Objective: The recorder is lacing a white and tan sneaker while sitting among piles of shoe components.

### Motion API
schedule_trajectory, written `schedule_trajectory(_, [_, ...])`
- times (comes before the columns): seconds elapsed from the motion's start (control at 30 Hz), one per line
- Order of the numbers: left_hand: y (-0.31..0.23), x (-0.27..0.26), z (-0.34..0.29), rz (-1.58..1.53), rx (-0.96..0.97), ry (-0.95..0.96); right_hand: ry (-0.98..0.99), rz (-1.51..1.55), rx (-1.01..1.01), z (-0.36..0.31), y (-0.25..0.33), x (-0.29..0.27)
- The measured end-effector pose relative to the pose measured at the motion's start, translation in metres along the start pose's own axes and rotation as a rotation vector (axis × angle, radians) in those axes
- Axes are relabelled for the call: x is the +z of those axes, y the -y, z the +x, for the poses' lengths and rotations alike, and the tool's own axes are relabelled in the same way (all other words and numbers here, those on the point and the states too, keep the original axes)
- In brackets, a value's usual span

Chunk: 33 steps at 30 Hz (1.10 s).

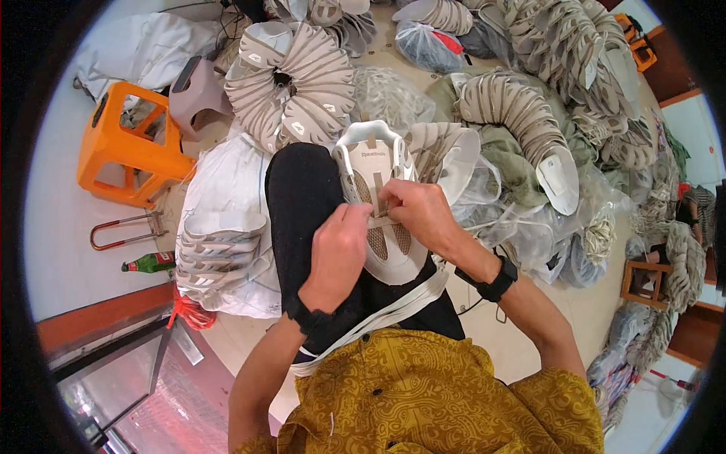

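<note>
A beige-and-white shoe upper [392, 265] with mesh panels lies across my lap, its heel opening away from me. My left hand [339, 248] is closed in a pinch at the left edge of its lacing area. Opposite it, my right hand [420, 218] pinches too, fingertips bent down over the upper's middle. A thin pale shoelace seems to run between the two sets of fingertips, though the fingers partly cover it. A bundle of long white laces [404, 306] is draped over my thighs.
Stacked shoe uppers [219, 253] rest on a white sack at my left. Ahead are a ring of uppers [253, 91] and a curved row [522, 113] on plastic bags. An orange stool [125, 144], a grey stool [198, 94] and a green bottle [150, 262] stand or lie left. Another person sits far right.
</note>
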<state>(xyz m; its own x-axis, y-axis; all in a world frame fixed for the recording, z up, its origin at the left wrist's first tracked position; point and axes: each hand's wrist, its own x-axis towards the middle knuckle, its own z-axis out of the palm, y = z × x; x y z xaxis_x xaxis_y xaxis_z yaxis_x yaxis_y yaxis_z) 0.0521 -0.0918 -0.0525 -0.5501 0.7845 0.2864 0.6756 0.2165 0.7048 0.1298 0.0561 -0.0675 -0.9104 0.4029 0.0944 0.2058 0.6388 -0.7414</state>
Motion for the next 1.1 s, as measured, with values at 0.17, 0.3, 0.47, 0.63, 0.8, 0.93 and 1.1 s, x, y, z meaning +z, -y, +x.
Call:
schedule_trajectory(0.17, [0.001,0.009,0.016,0.639,0.227,0.235,-0.026,0.010,0.012,-0.006,-0.001,0.008])
schedule_trajectory(0.3, [-0.004,0.009,0.020,0.766,0.271,0.295,-0.077,0.066,-0.073,-0.011,-0.005,0.014])
schedule_trajectory(0.47, [-0.002,0.010,0.023,0.804,0.395,0.368,-0.108,0.245,0.025,-0.017,-0.013,0.010])
schedule_trajectory(0.63, [-0.001,0.016,0.022,0.849,0.398,0.355,-0.121,0.150,0.018,-0.011,-0.011,0.012])
schedule_trajectory(0.8, [0.008,0.008,0.026,0.566,0.213,0.417,-0.069,0.295,0.108,-0.007,-0.006,0.012])
schedule_trajectory(0.93, [0.014,0.005,0.024,0.226,0.006,0.382,-0.002,0.422,0.183,-0.007,-0.007,0.009])
schedule_trajectory(1.1, [0.015,0.008,0.028,-0.024,-0.238,0.376,0.046,0.420,0.202,-0.005,-0.010,0.007])
